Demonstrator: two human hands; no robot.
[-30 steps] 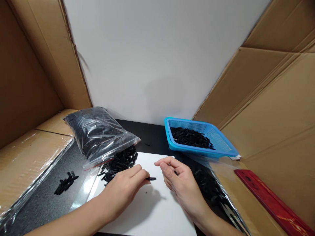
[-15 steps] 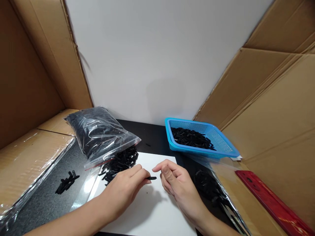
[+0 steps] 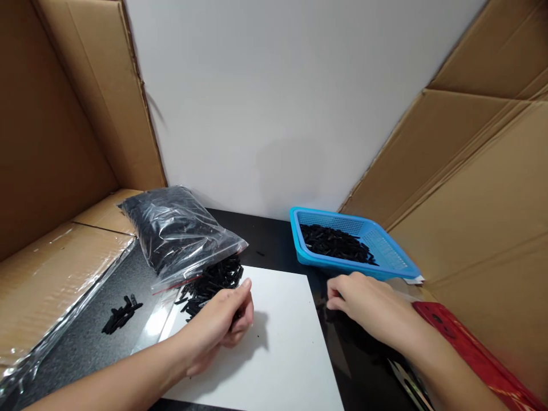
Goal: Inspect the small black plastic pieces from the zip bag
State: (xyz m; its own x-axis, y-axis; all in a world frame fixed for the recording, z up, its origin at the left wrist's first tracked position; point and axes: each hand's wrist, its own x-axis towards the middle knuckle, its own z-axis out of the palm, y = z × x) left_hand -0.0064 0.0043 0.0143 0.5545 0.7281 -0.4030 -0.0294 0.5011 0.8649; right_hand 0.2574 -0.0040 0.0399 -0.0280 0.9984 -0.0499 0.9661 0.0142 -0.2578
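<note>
Above the white sheet [image 3: 286,342], my left hand [image 3: 231,319] is closed, thumb up and fingers curled; whatever it holds, if anything, is hidden. Just behind it lies a pile of small, slim black pieces [image 3: 218,279], partly covered by my wrist and a clear zip bag [image 3: 180,234] full of dark contents. My right hand [image 3: 362,297] is over the dark surface right of the sheet, in front of the blue basket [image 3: 398,257]. Its fingers are bent together and point down to the left. I cannot see what is between them.
Inside the basket lie many black pieces [image 3: 334,242]. A smaller cluster of black pieces [image 3: 122,314] rests on the speckled grey surface at left. A red case-like object [image 3: 475,354] is at far right. Cardboard walls [image 3: 483,200] stand on both sides, with a white panel [image 3: 291,103] behind.
My right hand has moved right, from beside my left hand to the sheet's right side. My left hand has turned thumb up; the black piece that showed at its fingertips is out of sight.
</note>
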